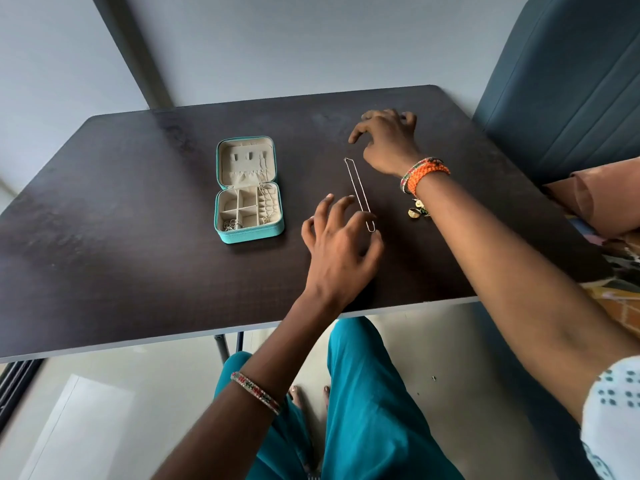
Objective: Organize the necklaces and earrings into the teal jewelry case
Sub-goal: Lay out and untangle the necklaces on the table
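Note:
The teal jewelry case [242,235] lies open on the dark table [121,220], its cream lid flat behind the compartments. A chain hangs from the lid into the right compartment, and a small tangle of jewelry sits in the front left compartment. A thin silver necklace [356,188] lies stretched in a narrow loop to the right of the case. My left hand [341,244] hovers with fingers spread at the necklace's near end. My right hand [388,140] is spread just beyond its far end. Gold earrings [415,211] lie beside my right forearm.
A blue padded chair [571,81] stands at the table's right edge, with an orange cushion and patterned cloth beside it. The table's front edge runs just above my knees. A grey wall rises behind the table.

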Demonstrator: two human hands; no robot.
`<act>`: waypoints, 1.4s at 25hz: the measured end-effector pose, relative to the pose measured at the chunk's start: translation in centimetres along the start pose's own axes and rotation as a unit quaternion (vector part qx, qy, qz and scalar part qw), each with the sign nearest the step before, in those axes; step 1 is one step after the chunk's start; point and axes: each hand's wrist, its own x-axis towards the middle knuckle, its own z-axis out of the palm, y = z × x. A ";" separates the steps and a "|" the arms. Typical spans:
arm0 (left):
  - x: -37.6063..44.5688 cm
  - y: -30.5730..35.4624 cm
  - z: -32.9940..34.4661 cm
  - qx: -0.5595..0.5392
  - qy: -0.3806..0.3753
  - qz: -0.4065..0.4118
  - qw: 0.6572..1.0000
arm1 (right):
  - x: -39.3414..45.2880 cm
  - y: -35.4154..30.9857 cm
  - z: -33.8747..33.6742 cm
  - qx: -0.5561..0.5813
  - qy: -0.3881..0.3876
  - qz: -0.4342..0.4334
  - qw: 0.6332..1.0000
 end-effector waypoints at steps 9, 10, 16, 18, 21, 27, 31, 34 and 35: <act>1.1 -9.1 -9.8 -0.184 0.300 -0.147 0.924 | -6.6 -11.3 0.2 0.243 0.006 -0.056 0.968; 0.9 -10.5 -10.4 -0.212 0.298 -0.178 0.913 | -6.6 -12.6 0.6 0.242 -0.023 -0.074 0.967; 0.2 -14.0 -10.7 -0.265 0.206 -0.247 0.909 | -5.7 -17.6 2.2 0.080 -0.160 -0.106 0.978; 0.3 -13.8 -10.6 -0.239 0.202 -0.246 0.918 | -5.4 -18.7 2.6 0.022 -0.169 -0.115 0.979; 0.3 -14.2 -10.6 -0.228 0.202 -0.238 0.922 | -4.8 -20.0 3.1 -0.032 -0.160 -0.130 0.978; 0.2 -14.2 -10.6 -0.228 0.222 -0.239 0.917 | -4.9 -19.4 3.2 0.065 -0.187 -0.078 0.977; 0.2 -14.1 -10.6 -0.256 0.225 -0.234 0.911 | -4.5 -17.6 2.0 0.291 -0.196 0.006 0.936; -0.1 -13.5 -11.0 -0.299 0.191 -0.203 0.912 | -5.0 -17.5 -0.1 0.437 -0.208 0.041 0.874; -0.2 -12.9 -11.3 -0.312 0.171 -0.184 0.916 | -5.1 -17.6 -0.8 0.479 -0.222 0.038 0.848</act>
